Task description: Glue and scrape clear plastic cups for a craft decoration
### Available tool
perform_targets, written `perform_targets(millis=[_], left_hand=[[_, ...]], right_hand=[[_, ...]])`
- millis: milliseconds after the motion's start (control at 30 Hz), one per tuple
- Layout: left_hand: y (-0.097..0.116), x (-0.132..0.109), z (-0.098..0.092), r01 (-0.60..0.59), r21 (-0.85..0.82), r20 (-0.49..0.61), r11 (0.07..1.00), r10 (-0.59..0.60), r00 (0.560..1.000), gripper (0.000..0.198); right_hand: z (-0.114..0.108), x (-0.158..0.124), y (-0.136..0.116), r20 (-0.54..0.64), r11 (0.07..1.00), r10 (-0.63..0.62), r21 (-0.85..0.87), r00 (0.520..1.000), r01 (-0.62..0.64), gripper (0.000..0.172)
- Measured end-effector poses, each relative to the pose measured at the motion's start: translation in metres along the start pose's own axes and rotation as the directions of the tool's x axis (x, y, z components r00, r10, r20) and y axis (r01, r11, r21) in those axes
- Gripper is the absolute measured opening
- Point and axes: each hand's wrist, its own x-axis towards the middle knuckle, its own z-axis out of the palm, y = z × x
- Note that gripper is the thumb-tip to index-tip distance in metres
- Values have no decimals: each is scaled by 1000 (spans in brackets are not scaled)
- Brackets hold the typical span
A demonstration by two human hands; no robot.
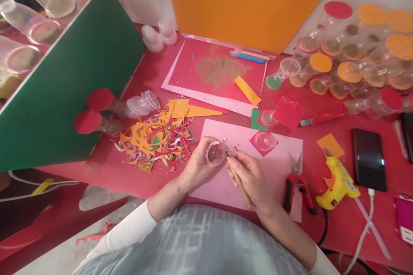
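Observation:
My left hand (196,161) is wrapped round a clear plastic cup (215,154), whose round end faces up toward me. My right hand (247,174) grips a slim tool with a tan handle (240,184). Its dark tip meets the cup's edge on the right; I cannot make out whether it is a blade or a brush. Both hands are over a pink sheet (222,195). Just beyond them, a clear cup (265,141) stands on a red paper square, and another cup (269,118) is beside a second red square (288,113).
Paper scraps (158,137) are heaped to the left, near a leaning green board (74,81). Red-handled snips (300,189), a yellow glue gun (338,182) and a phone (369,159) lie to the right. Many joined cups (355,68) fill the back right. An orange panel (248,4) stands behind.

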Motion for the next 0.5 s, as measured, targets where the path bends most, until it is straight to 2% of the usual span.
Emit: perform_targets(millis=[67, 300, 500], left_hand=[[0, 1, -1, -3, 9, 18, 1000, 3, 1000, 24], [1, 0, 0, 102, -33, 66, 994, -100, 993, 26], [3, 0, 0, 87, 9, 51, 996, -87, 995, 24]], right_hand=[[0, 0, 1, -9, 1000, 2, 9, 1000, -2, 25], [-4, 1, 3, -33, 999, -13, -33, 999, 12, 25], [-5, 0, 4, -24, 999, -30, -46, 999, 29, 22]])
